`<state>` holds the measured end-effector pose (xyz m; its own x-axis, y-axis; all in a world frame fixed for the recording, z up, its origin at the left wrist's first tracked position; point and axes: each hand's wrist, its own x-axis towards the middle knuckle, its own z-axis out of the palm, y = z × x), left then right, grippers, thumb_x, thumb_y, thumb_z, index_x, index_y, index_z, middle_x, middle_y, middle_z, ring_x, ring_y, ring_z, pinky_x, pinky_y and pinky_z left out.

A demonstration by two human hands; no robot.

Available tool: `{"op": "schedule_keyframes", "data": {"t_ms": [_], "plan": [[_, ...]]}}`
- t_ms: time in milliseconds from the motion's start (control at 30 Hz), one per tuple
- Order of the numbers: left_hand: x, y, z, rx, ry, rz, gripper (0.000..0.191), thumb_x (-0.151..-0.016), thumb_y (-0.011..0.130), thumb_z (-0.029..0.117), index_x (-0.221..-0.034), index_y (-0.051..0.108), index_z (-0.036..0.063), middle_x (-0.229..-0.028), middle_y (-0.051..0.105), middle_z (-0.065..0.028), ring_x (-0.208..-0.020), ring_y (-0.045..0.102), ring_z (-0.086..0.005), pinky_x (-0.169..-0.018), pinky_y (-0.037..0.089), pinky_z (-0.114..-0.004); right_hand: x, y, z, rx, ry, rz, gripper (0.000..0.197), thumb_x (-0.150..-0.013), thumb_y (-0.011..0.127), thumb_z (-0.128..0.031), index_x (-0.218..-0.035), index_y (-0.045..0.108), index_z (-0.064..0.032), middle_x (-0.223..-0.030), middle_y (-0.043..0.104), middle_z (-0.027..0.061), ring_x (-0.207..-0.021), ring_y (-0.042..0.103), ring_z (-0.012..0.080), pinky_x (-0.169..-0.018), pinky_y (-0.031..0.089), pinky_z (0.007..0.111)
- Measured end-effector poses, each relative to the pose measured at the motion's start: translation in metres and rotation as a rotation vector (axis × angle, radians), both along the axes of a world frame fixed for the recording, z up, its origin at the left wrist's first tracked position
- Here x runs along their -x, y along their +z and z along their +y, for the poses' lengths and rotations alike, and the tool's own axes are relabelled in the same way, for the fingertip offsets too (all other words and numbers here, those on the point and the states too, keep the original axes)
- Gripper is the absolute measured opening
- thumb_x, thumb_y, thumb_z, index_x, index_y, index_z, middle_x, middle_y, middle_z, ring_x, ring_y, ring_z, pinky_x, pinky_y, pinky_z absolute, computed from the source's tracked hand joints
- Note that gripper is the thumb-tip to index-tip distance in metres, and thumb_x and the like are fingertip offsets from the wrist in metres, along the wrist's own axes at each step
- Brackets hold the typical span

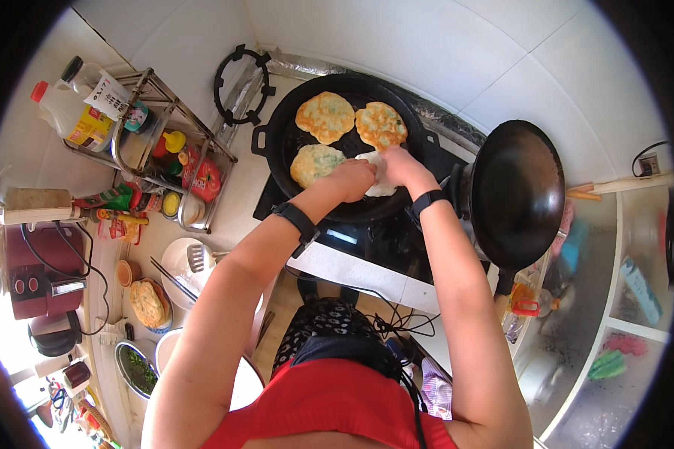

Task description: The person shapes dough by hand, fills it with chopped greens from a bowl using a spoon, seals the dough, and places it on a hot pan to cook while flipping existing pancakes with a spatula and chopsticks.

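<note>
A wide black cast-iron pan sits on the black glass-topped stove. Both hands are over its near right part, at a pale, raw-looking dough round. My left hand has its bent fingers at the dough's left edge. At the upper right edge, my right hand grips the dough, its fingertips partly hidden. Two browned flatbreads lie at the back, the left one larger than the right one. Left of my left hand is a paler flatbread with green flecks.
An empty black wok stands tilted at the right. A metal rack with bottles is on the left, near a loose pan support. Further down are a bowl with a slotted turner, chopsticks, stacked flatbreads and chopped greens.
</note>
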<state>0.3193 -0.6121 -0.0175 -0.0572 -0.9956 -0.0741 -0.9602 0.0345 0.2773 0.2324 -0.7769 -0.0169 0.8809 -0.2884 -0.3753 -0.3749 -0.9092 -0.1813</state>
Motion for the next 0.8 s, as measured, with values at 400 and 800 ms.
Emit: {"op": "schedule_keyframes", "data": {"t_ms": [400, 800], "plan": [[-0.021, 0.005, -0.009, -0.028, 0.022, -0.01, 0.03, -0.078, 0.067, 0.006, -0.108, 0.067, 0.0045, -0.114, 0.065, -0.0124, -0.11, 0.062, -0.0307, -0.087, 0.051, -0.039, 0.021, 0.038, 0.05, -0.062, -0.03, 0.023, 0.031, -0.08, 0.06, 0.003, -0.106, 0.072, -0.0093, -0.108, 0.068, 0.0184, -0.104, 0.064, 0.035, -0.088, 0.052, 0.039], [-0.04, 0.011, 0.001, 0.012, 0.073, 0.014, 0.027, -0.076, 0.066, 0.007, -0.102, 0.073, 0.0131, -0.108, 0.066, -0.0091, -0.104, 0.062, -0.0298, -0.089, 0.05, -0.04, 0.015, 0.02, 0.028, -0.027, -0.023, -0.188, 0.025, -0.076, 0.058, 0.002, -0.096, 0.071, -0.0051, -0.104, 0.066, 0.0182, -0.103, 0.063, 0.0361, -0.088, 0.051, 0.043]]}}
